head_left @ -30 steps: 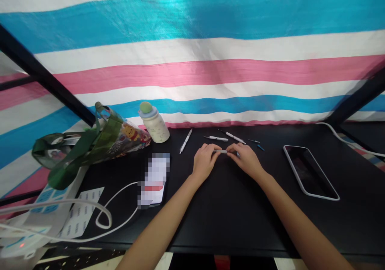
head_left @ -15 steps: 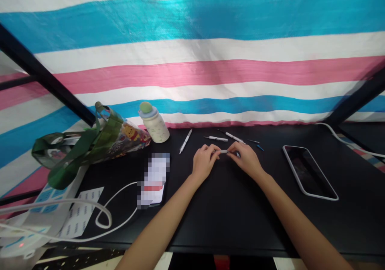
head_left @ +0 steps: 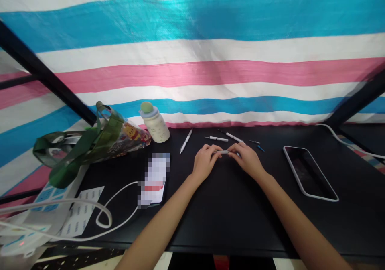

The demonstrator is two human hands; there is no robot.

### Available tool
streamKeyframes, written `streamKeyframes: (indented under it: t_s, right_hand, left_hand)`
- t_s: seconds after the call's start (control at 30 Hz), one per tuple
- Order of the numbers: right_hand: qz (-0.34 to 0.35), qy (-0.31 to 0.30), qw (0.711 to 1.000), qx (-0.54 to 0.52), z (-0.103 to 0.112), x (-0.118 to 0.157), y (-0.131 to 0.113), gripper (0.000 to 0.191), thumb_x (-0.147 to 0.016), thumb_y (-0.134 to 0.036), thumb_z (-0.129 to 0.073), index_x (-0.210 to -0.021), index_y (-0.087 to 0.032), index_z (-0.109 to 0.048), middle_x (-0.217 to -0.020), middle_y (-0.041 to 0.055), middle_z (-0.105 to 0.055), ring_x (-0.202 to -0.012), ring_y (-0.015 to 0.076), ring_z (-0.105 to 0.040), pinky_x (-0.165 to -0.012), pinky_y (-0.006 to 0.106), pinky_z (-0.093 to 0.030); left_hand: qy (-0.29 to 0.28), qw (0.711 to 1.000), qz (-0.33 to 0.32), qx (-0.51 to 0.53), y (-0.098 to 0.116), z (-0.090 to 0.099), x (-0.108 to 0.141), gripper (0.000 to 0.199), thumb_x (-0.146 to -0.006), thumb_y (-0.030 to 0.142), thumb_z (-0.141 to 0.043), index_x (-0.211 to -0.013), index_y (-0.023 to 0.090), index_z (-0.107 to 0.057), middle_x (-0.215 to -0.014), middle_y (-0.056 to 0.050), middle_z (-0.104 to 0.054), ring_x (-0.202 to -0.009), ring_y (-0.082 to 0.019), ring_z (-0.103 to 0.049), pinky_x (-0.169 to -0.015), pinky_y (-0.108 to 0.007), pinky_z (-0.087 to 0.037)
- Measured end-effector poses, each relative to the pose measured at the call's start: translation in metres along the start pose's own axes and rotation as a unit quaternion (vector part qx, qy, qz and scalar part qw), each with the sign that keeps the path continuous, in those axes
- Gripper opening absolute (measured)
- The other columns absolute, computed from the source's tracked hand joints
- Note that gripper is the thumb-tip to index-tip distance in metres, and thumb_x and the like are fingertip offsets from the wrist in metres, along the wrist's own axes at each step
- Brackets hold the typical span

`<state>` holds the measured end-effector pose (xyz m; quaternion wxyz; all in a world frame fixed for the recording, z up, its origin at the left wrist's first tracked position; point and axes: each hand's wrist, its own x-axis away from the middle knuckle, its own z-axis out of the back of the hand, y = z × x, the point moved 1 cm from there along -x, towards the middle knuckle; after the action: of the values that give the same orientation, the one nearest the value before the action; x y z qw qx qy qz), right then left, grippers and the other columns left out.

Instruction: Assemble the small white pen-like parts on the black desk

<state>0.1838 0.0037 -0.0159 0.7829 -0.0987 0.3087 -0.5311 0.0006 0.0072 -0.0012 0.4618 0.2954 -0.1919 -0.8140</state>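
Both my hands meet at the middle of the black table, holding a short white pen-like tube (head_left: 223,152) between their fingertips. My left hand (head_left: 205,161) pinches its left end, and my right hand (head_left: 246,161) pinches the other end, partly hiding it. Just beyond my fingers lie a white pen (head_left: 186,141), a white pen-like part (head_left: 215,139) and a longer white piece (head_left: 235,137). A thin dark pin (head_left: 254,142) and a small blue piece (head_left: 261,149) rest to the right of them.
A phone in a white case (head_left: 300,166) lies on the right. To the left stand a cream bottle with a green cap (head_left: 154,125) and a cartoon-printed bag with green handles (head_left: 99,141). A pixelated item (head_left: 154,177), white cable (head_left: 120,206) and striped backdrop (head_left: 192,77) surround the table.
The white tube has shifted slightly right, and both hands now grip it closer together. The whole view has moved a little.
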Motion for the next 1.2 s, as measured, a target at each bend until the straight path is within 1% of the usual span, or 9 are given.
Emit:
streamKeyframes:
  t_s: [0.17, 0.27, 0.43, 0.5, 0.67, 0.87, 0.93, 1.07, 1.2]
  right_hand:
    - [-0.029, -0.034, 0.999, 0.0, 0.0008, 0.0004, -0.0011, 0.028, -0.089, -0.035, -0.038, -0.079, -0.024, -0.062, -0.082, 0.0031, -0.057, -0.076, 0.0157, -0.056, -0.072, 0.028, -0.041]
    - [-0.053, -0.038, 0.998, -0.014, 0.0006, 0.0006, -0.0014, 0.035, -0.091, -0.037, -0.033, -0.075, -0.023, -0.061, -0.08, 0.0028, -0.057, -0.078, 0.0158, -0.056, -0.073, 0.028, -0.041]
    - [-0.03, -0.006, 0.997, -0.074, -0.0023, -0.0001, -0.0003, 0.022, -0.088, -0.036, -0.04, -0.095, -0.023, -0.056, -0.081, 0.0023, -0.063, -0.085, 0.0179, -0.056, -0.075, 0.029, -0.042]
    - [-0.015, 0.006, 0.996, -0.087, -0.0038, -0.0007, 0.0009, 0.018, -0.085, -0.034, -0.045, -0.096, -0.022, -0.054, -0.082, 0.0032, -0.063, -0.084, 0.0187, -0.057, -0.074, 0.03, -0.042]
    - [-0.012, 0.003, 0.997, -0.08, -0.0043, -0.0016, 0.0041, 0.014, -0.084, -0.032, -0.047, -0.088, -0.022, -0.057, -0.079, 0.003, -0.062, -0.077, 0.0172, -0.058, -0.071, 0.029, -0.043]
    - [-0.047, -0.017, 0.998, -0.041, 0.001, -0.0002, 0.0018, 0.035, -0.09, -0.038, -0.035, -0.071, -0.022, -0.06, -0.075, 0.0026, -0.059, -0.073, 0.0158, -0.057, -0.069, 0.028, -0.041]
    - [-0.043, -0.011, 0.998, -0.055, 0.0016, -0.0002, -0.0001, 0.032, -0.09, -0.038, -0.035, -0.076, -0.022, -0.059, -0.075, 0.0024, -0.06, -0.075, 0.0163, -0.057, -0.069, 0.028, -0.041]
    - [-0.019, 0.007, 0.996, -0.087, -0.0008, -0.0012, -0.0001, 0.016, -0.083, -0.034, -0.049, -0.091, -0.022, -0.055, -0.077, 0.0016, -0.063, -0.078, 0.0172, -0.057, -0.069, 0.028, -0.041]
    - [-0.014, 0.003, 0.996, -0.091, -0.0032, -0.0021, 0.0037, 0.012, -0.081, -0.032, -0.052, -0.085, -0.022, -0.056, -0.08, 0.0023, -0.063, -0.076, 0.0172, -0.058, -0.069, 0.028, -0.042]
  left_hand:
    - [-0.009, 1.0, -0.002, 0.004, 0.0016, -0.0004, 0.0007, 0.019, -0.09, 0.033, -0.042, -0.1, 0.026, -0.058, -0.084, 0.003, -0.065, -0.09, -0.015, -0.052, -0.076, -0.025, -0.041]
    - [-0.007, 1.0, -0.005, -0.006, 0.0023, -0.0006, 0.0011, 0.018, -0.089, 0.033, -0.045, -0.1, 0.027, -0.058, -0.088, 0.002, -0.064, -0.091, -0.015, -0.052, -0.077, -0.025, -0.041]
    - [0.019, 1.0, 0.012, -0.004, 0.0004, -0.0001, 0.001, 0.017, -0.089, 0.031, -0.044, -0.101, 0.026, -0.055, -0.09, 0.003, -0.064, -0.09, -0.015, -0.052, -0.076, -0.026, -0.041]
    - [0.026, 1.0, 0.014, -0.003, -0.0004, -0.0001, 0.001, 0.017, -0.089, 0.031, -0.045, -0.101, 0.026, -0.055, -0.091, 0.003, -0.063, -0.088, -0.014, -0.052, -0.076, -0.025, -0.042]
    - [0.021, 1.0, 0.008, 0.007, 0.0001, -0.0001, 0.0014, 0.017, -0.089, 0.032, -0.046, -0.1, 0.026, -0.057, -0.094, 0.002, -0.061, -0.09, -0.014, -0.053, -0.077, -0.025, -0.042]
    - [0.012, 1.0, -0.017, 0.016, 0.0016, -0.0004, 0.0012, 0.017, -0.089, 0.031, -0.046, -0.099, 0.025, -0.057, -0.094, 0.002, -0.062, -0.092, -0.014, -0.052, -0.08, -0.025, -0.042]
    - [0.018, 1.0, -0.014, 0.013, 0.0011, -0.0006, 0.0011, 0.016, -0.089, 0.03, -0.045, -0.099, 0.024, -0.057, -0.095, 0.002, -0.062, -0.092, -0.014, -0.052, -0.08, -0.025, -0.042]
    - [0.032, 0.999, -0.007, 0.017, -0.0005, -0.0008, 0.0011, 0.015, -0.088, 0.027, -0.046, -0.099, 0.024, -0.056, -0.096, 0.002, -0.061, -0.091, -0.013, -0.052, -0.081, -0.025, -0.042]
    - [0.022, 1.0, -0.002, 0.018, -0.0016, -0.0007, 0.0011, 0.014, -0.087, 0.024, -0.048, -0.098, 0.024, -0.056, -0.095, 0.002, -0.06, -0.091, -0.014, -0.052, -0.08, -0.025, -0.042]
